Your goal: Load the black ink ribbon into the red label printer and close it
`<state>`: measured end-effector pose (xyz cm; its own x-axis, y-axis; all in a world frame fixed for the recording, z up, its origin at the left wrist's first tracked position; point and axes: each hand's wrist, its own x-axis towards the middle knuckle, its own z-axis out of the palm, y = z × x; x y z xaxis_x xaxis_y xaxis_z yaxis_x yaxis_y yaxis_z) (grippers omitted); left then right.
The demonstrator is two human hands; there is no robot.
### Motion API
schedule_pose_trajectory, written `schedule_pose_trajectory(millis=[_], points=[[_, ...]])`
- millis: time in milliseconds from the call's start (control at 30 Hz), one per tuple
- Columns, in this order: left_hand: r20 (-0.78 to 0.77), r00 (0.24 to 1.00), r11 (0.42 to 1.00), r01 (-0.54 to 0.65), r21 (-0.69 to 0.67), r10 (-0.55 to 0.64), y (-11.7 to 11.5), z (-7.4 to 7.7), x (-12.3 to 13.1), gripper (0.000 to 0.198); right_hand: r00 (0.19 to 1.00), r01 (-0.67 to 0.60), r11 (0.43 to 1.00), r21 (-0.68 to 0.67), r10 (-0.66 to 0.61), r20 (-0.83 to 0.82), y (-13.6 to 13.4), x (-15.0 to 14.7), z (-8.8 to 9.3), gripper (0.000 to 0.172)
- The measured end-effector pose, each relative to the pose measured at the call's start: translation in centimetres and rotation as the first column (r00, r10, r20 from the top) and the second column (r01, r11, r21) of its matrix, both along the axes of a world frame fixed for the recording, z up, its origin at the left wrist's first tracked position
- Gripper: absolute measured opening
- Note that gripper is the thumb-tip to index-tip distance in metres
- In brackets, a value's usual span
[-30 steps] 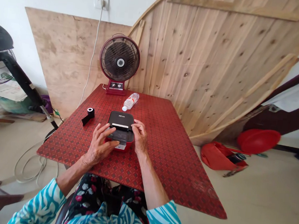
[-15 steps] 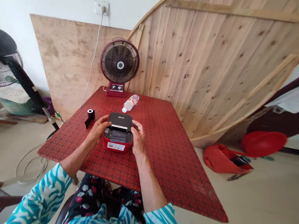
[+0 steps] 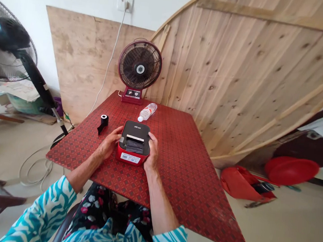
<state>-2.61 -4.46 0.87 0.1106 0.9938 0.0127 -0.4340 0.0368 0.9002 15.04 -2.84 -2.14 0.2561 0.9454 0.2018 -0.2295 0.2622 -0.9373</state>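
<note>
A small red and black label printer (image 3: 134, 133) sits on the red patterned table (image 3: 180, 168), its black lid lying down over the body and a white sticker on its front. My left hand (image 3: 111, 142) holds the printer's left side with bent fingers. On the opposite side my right hand (image 3: 152, 152) grips the edge, thumb near the top of the lid. Left of the printer stands a roll of black ribbon (image 3: 104, 120) with a loose tail lying on the table. Behind the printer a clear plastic bottle (image 3: 148, 111) with a white cap lies on its side.
A dark red table fan (image 3: 139, 69) stands at the table's back edge. To the left is a black standing fan (image 3: 38, 72). Wooden boards (image 3: 222, 73) lean on the wall. On the floor at right are a red bag (image 3: 233, 182) and a red basin (image 3: 291, 171).
The printer's lid has come down flush with the body, where a gap showed before. Both hands stay at its sides. The view has shifted, so everything sits further right.
</note>
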Motion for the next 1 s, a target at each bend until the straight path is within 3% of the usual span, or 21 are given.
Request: schedule_pose_trajectory(millis=[133,367,667,1000], points=[[0.042,0.999,1.000,0.012,-0.009,-0.011,0.0,-0.1,-0.4,0.062,0.997,0.008,1.000,-0.029,-0.010,-0.076,-0.4,-0.6,-0.5,0.053],[0.035,0.998,0.999,0.047,-0.002,-0.047,0.5,0.1,-0.6,0.063,0.995,0.100,0.995,0.028,-0.100,0.000,-0.3,-0.5,-1.6,0.051],[0.119,0.993,0.998,0.016,-0.069,-0.008,0.5,0.0,-0.5,0.065,0.990,0.131,0.990,0.051,-0.129,-0.048,-0.4,-0.7,-1.9,0.048],[0.058,0.998,0.999,0.028,-0.041,-0.025,0.3,0.5,-0.7,0.069,0.987,0.153,0.986,0.060,-0.155,0.031,-0.2,-0.6,-2.3,0.050]])
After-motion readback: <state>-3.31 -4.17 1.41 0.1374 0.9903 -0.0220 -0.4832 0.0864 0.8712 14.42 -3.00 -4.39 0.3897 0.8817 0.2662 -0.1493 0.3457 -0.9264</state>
